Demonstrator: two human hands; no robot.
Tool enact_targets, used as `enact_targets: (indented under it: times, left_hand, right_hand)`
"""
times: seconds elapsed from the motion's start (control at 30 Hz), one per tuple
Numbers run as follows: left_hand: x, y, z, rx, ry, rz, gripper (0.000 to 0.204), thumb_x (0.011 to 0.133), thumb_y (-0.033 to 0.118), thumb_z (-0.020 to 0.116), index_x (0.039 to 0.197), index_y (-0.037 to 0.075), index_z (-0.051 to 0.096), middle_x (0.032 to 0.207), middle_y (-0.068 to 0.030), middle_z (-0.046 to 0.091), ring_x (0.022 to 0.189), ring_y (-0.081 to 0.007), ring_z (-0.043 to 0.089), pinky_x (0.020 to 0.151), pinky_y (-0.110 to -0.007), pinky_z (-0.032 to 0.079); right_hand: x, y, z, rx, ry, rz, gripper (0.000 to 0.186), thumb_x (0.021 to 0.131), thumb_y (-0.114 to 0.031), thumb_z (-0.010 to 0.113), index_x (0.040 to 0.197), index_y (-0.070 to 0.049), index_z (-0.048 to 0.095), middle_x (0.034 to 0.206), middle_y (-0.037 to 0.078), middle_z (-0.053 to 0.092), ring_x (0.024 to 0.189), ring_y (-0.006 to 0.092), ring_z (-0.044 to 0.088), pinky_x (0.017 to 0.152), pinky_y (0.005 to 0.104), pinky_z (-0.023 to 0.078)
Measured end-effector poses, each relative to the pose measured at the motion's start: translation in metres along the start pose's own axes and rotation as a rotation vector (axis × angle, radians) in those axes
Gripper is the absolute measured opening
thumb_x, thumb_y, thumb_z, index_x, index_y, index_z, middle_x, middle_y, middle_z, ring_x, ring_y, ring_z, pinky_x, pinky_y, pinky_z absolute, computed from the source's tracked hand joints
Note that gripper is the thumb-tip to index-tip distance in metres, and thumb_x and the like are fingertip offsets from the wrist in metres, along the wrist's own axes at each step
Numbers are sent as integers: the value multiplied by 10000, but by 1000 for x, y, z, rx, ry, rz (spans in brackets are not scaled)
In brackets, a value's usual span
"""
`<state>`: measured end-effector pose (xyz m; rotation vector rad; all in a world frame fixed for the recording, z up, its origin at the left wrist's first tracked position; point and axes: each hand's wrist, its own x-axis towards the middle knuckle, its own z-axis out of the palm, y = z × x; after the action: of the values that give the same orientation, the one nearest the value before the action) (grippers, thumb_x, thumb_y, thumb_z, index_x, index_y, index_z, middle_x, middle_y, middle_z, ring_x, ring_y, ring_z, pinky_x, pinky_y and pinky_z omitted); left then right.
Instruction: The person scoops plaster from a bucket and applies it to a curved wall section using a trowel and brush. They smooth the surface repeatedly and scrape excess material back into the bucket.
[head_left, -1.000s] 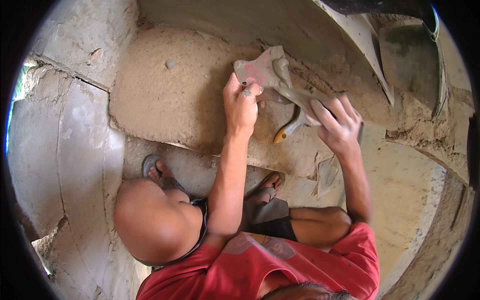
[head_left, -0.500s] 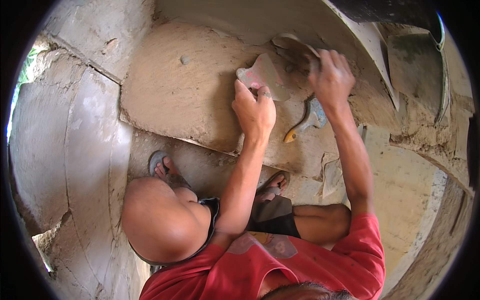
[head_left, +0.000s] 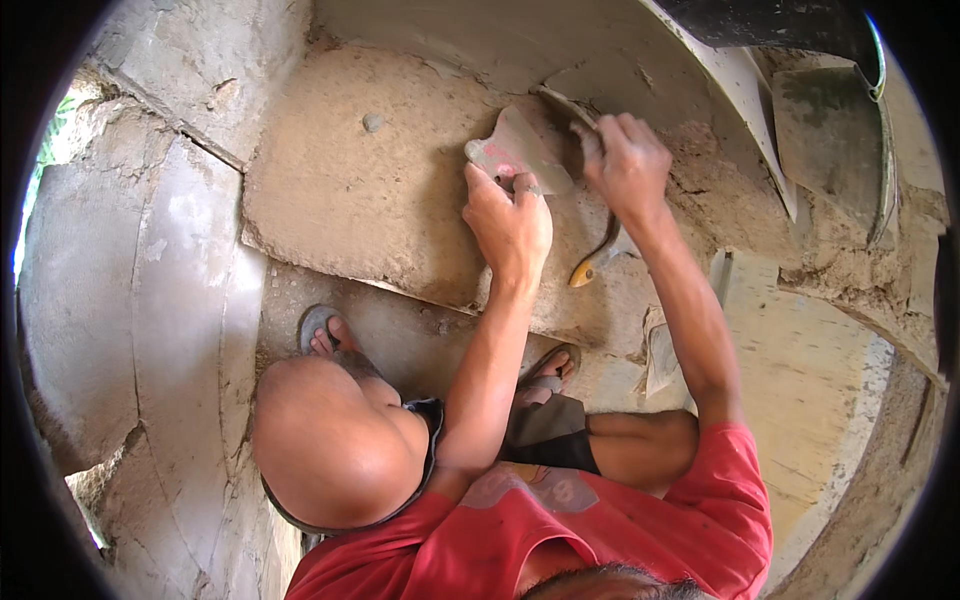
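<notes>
My left hand (head_left: 510, 225) is closed on the near edge of a flat, thin plate-like scraper (head_left: 525, 150), grey with pinkish stains, held over the earthen ledge. To its right, my right hand (head_left: 630, 165) grips a second thin flat scraper (head_left: 567, 104), seen nearly edge-on. That blade is close to the foot of the smooth grey wall (head_left: 560, 40); whether it touches the wall I cannot tell. A brush (head_left: 588, 268) with a yellow-tipped handle lies on the ledge below my right hand, its head mostly hidden behind the wrist.
The rough brown ledge (head_left: 320, 190) has a broken front edge above my sandalled feet. On it sits a small grey lump (head_left: 373, 122). Cracked grey slabs (head_left: 185, 300) rise on the left. A pale board (head_left: 800, 370) and a dark pipe-like thing (head_left: 780, 22) are on the right.
My right hand has moved left and slightly nearer, turning its scraper more edge-on and covering more of the brush. The left hand's scraper has shifted slightly left.
</notes>
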<state>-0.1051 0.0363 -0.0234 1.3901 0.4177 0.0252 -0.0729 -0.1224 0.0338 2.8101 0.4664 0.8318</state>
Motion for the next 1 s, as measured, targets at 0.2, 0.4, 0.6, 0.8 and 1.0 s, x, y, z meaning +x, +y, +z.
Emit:
enact_targets:
  times: [0.2, 0.4, 0.6, 0.8, 1.0]
  left_hand:
    - [-5, 0, -2, -96, -81, -145, 248, 940, 19, 639, 1147, -98, 568, 1046, -308, 733, 969, -456, 757, 857, -495, 578]
    - [2, -8, 8, -137, -4, 39, 351, 940, -17, 600, 1282, -91, 584, 994, -200, 745, 742, -254, 748, 627, -364, 592]
    - [6, 4, 15, 7, -36, -2, 386, 932, -52, 590, 1314, -100, 570, 1142, -247, 721, 813, -290, 767, 675, -389, 635]
    - [-2, 3, 11, -90, -73, -70, 337, 931, -34, 615, 1259, -99, 572, 1117, -257, 721, 891, -315, 754, 735, -415, 620]
    - [0, -4, 17, -137, -67, 45, 313, 945, -31, 602, 1256, -61, 620, 1083, -135, 710, 843, -202, 708, 644, -335, 590]
  right_hand:
    - [6, 34, -14, -162, 73, 8, 121, 823, -130, 812, 882, -86, 716, 764, 53, 687, 680, 237, 684, 544, 351, 569]
    - [17, 37, -91, -204, 420, -69, 101, 966, -183, 801, 1026, -103, 791, 658, 6, 620, 538, 127, 584, 470, 286, 505]
    - [-2, -9, -15, -49, 107, -259, 187, 770, -97, 791, 901, -131, 663, 716, 13, 583, 604, 162, 607, 459, 313, 535]
    - [27, 9, -9, -97, 254, -189, 202, 770, -91, 809, 810, -125, 614, 702, 7, 571, 612, 157, 613, 457, 317, 502]
    - [58, 38, -97, -77, 366, -53, 156, 960, -182, 848, 931, -43, 785, 753, 16, 740, 608, 100, 654, 522, 240, 528]
